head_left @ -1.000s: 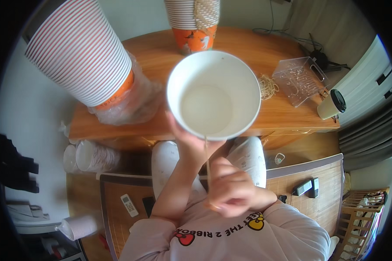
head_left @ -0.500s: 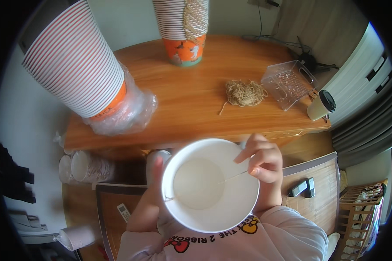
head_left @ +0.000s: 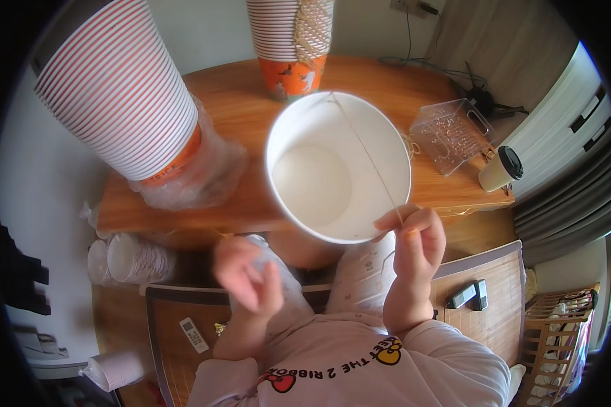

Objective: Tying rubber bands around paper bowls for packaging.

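Note:
A large white paper bucket (head_left: pixel 312 186) is tilted in front of me at the table's near edge, its open mouth facing me and its inside bare. A thin string (head_left: pixel 363 142) runs across the mouth from the far rim to my right hand (head_left: pixel 417 241). My right fingers are closed in a pinch on that string, right at the near right rim. Lower left, apart from the bucket, my left hand (head_left: pixel 248 275) is blurred by motion. Its thumb stands away from the curled fingers, and I see nothing held in it.
A tall stack of paper buckets (head_left: pixel 125 95) leans in plastic wrap (head_left: pixel 207 169) on the wooden table's left. Another stack (head_left: pixel 292 74) stands behind. A clear plastic box (head_left: pixel 451 136) and lidded cup (head_left: pixel 501 168) are at right. A remote control (head_left: pixel 194 334) lies at lower left.
The bucket has moved up and away from my lap, over the table edge, hiding most of the twine pile. My left hand has let go of its side and dropped away; the string is stretched longer.

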{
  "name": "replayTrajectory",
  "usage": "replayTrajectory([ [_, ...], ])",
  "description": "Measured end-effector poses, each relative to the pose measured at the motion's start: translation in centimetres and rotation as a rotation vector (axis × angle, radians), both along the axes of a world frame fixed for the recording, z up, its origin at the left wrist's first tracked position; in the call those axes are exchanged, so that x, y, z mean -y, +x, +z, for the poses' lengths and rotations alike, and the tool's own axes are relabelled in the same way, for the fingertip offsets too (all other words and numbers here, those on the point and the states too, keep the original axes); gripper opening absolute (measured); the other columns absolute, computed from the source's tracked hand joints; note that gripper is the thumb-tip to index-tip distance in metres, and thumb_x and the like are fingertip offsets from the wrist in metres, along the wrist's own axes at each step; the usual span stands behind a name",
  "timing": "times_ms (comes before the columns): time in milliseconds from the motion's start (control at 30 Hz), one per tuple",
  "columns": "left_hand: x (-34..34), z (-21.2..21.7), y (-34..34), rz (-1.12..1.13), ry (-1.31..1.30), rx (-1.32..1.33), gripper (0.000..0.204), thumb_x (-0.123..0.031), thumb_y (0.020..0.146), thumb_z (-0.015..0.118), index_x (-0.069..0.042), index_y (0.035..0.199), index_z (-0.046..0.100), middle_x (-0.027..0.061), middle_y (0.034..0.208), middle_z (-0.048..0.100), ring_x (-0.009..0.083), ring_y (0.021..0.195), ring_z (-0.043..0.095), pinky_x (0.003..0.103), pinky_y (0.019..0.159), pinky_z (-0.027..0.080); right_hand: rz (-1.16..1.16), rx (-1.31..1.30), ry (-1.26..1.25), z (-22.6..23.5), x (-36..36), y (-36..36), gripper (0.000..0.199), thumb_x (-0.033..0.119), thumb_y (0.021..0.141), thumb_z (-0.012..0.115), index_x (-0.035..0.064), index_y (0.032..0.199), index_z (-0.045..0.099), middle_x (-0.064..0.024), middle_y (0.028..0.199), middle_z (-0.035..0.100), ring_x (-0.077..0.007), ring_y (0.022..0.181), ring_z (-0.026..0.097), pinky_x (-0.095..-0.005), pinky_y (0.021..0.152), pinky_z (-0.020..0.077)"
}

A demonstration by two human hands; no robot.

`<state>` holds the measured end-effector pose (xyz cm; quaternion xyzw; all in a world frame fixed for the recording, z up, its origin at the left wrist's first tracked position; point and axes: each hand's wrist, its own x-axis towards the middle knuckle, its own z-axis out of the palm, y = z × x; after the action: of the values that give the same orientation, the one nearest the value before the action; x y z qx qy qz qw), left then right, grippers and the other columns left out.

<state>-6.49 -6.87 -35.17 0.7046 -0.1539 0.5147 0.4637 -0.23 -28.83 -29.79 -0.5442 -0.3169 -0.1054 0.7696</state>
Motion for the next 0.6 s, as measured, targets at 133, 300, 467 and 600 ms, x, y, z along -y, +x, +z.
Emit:
replayTrajectory([
  [133,2.3,1.6,-1.0,-0.478,0.131,-0.317,0.004,-0.009,0.078,0.063,-0.008,0.077,0.066,0.0028,0.069,0.063,0.0195,0.062,0.057,0.031,0.068,0.044,-0.062,0.071,-0.084,0.0,-1.3,-0.5,0.022,0.017,0.097,0.06,0.0017,0.085,0.051,-0.0192,0.102,0.065,-0.0213,0.083,0.064,-0.032,0.074,0.0526],
  [300,5.5,1.1,-1.5,-0.871,-0.176,-0.703,0.013,-0.009,0.09,0.057,-0.006,0.084,0.068,0.0026,0.073,0.065,0.0152,0.064,0.058,0.027,0.065,0.042,-0.066,0.219,-0.33,0.2,-1.2,-0.6,0.013,0.011,0.088,0.069,0.0019,0.083,0.062,-0.018,0.111,0.065,-0.0212,0.082,0.066,-0.0303,0.069,0.052],
  [467,5.6,-0.2,-0.8,-1.078,-0.486,-0.983,0.015,-0.017,0.096,0.052,-0.005,0.098,0.062,-0.0011,0.082,0.057,0.0072,0.076,0.051,0.024,0.068,0.042,0.035,0.174,-0.336,0.8,-2.0,-1.2,0.013,0.008,0.084,0.074,-0.0001,0.082,0.065,-0.0185,0.117,0.061,-0.022,0.084,0.066,-0.0314,0.071,0.0533],
  [600,5.6,-0.4,-0.3,-1.041,-0.612,-0.914,0.02,-0.021,0.098,0.05,-0.005,0.105,0.06,0.0,0.089,0.056,0.0083,0.079,0.05,0.023,0.068,0.041,0.037,0.112,-0.319,0.9,-2.4,-1.9,0.011,0.008,0.084,0.074,0.0004,0.084,0.067,-0.0186,0.117,0.061,-0.0228,0.086,0.067,-0.0316,0.073,0.0537],
])
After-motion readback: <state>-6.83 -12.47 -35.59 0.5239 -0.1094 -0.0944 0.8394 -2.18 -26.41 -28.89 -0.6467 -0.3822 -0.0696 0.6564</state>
